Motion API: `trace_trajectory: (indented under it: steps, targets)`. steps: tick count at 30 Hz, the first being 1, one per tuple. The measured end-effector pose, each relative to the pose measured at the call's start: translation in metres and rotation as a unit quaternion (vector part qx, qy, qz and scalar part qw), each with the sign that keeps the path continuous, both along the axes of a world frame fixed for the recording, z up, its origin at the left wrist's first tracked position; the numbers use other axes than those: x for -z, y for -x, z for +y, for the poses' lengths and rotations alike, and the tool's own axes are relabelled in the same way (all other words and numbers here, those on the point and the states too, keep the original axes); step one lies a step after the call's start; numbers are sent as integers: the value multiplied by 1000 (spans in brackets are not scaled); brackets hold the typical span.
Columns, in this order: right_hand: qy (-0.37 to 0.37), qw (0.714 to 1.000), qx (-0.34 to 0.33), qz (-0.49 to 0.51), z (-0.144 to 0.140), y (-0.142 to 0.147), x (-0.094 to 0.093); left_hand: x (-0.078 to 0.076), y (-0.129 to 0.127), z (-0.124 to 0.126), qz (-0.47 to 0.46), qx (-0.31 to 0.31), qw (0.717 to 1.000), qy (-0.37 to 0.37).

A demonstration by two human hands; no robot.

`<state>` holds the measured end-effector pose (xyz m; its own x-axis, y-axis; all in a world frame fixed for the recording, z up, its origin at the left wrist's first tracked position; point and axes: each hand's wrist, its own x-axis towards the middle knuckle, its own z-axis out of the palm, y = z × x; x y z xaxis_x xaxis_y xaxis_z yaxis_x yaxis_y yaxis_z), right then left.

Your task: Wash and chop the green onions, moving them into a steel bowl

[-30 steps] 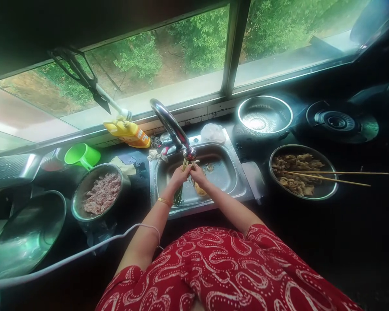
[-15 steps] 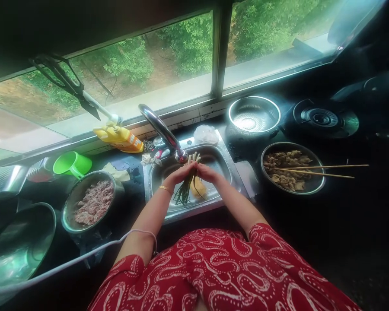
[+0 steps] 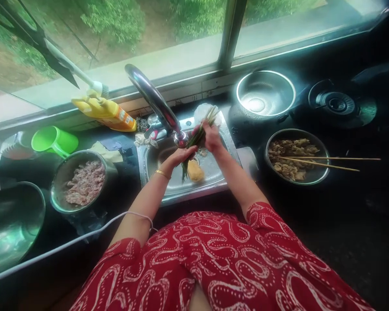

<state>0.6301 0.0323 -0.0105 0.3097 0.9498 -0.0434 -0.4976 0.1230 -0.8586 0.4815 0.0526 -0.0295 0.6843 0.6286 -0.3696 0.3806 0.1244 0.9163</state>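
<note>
Your right hand [image 3: 211, 137] keeps a closed grip on a bunch of green onions [image 3: 197, 138], held slanted over the steel sink [image 3: 228, 142]: the pale root ends [image 3: 212, 113] point up and away from you, past the sink's far rim, and the green leaf tips hang down toward the basin. Your left hand [image 3: 179, 156] lies along the lower part of the same bunch, fingers curled loosely against the leaves; whether its grip is fully closed you cannot tell from this view. A gold bangle [image 3: 162, 173] sits on your left wrist. The curved tap [image 3: 155, 101] ends just beside both hands, its spout touching or almost touching the bunch. A yellow lump [image 3: 195, 170] lies on the sink floor below the leaf tips.

On the table to your left stand a steel bowl of minced meat [image 3: 84, 183], a green cup [image 3: 53, 140] and a yellow bottle [image 3: 105, 113] lying on its side by the window sill. On your right stand a steel colander [image 3: 265, 93] and a bowl of cooked food [image 3: 296, 156] with chopsticks [image 3: 330, 162] laid across it.
</note>
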Motion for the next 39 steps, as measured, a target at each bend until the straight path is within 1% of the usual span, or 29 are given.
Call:
trace_trajectory:
  steps: [5, 7, 9, 11, 12, 13, 15, 17, 18, 19, 20, 21, 23, 25, 27, 28, 29, 30, 31, 32, 33, 34, 35, 37, 39]
  targets:
    - [-46, 996, 69, -44, -2, -20, -19, 10, 3, -6, 36, -1, 998, -50]
    - [-57, 993, 89, -61, -5, -28, -27, 15, 3, -5, 32, 0, 999, -44]
    - [-69, 989, 107, -73, -10, -39, -37, 24, 5, -2, 33, 7, 999, -32]
    - [-79, 985, 128, -82, -15, -56, -49, 38, 12, -2, 62, 23, 997, -33]
    - [-82, 983, 138, -86, -17, -66, -56, 46, 17, -3, 95, 34, 994, -32]
    - [-83, 982, 145, -91, -20, -77, -63, 56, 23, -6, 137, 42, 989, -26]
    - [-75, 982, 142, -103, -26, -94, -71, 77, 36, -16, 235, 33, 971, 8]
    - [-51, 985, 120, -115, -31, -99, -69, 98, 44, -32, 312, -31, 948, 49]
    - [-35, 987, 106, -118, -32, -97, -64, 106, 44, -41, 342, -62, 933, 93]
    - [-16, 989, 92, -118, -34, -91, -55, 114, 41, -50, 354, -92, 920, 140]
    - [3, 990, 82, -116, -35, -83, -44, 119, 36, -57, 346, -116, 915, 173]
    - [21, 991, 75, -110, -37, -73, -31, 122, 29, -63, 326, -132, 918, 182]
    - [59, 992, 64, -91, -41, -52, -6, 121, 15, -66, 280, -146, 939, 139]
    - [96, 992, 44, -70, -47, -31, 16, 113, 7, -59, 262, -145, 951, 76]
    - [121, 991, 21, -58, -53, -12, 31, 101, 12, -45, 272, -140, 952, 3]
    - [131, 990, 7, -56, -56, -4, 36, 95, 19, -39, 283, -129, 948, -61]
    - [141, 988, -8, -56, -58, 5, 41, 90, 27, -34, 297, -102, 940, -136]
    - [149, 987, -26, -55, -60, 13, 45, 86, 37, -30, 310, -62, 926, -206]
    - [156, 985, -45, -52, -60, 21, 48, 83, 47, -28, 321, -15, 911, -260]
    - [161, 984, -61, -45, -60, 28, 51, 81, 56, -28, 329, 32, 899, -287]
    - [162, 984, -72, -35, -59, 34, 53, 81, 63, -28, 335, 68, 895, -286]
    - [160, 984, -78, -24, -58, 39, 55, 81, 69, -28, 340, 80, 896, -274]
    - [156, 985, -78, -14, -57, 43, 57, 81, 74, -28, 345, 70, 898, -264]
    - [148, 986, -72, -5, -54, 48, 59, 80, 79, -25, 355, 13, 897, -264]
    - [144, 987, -77, -2, -53, 50, 60, 75, 85, -19, 355, -45, 890, -284]
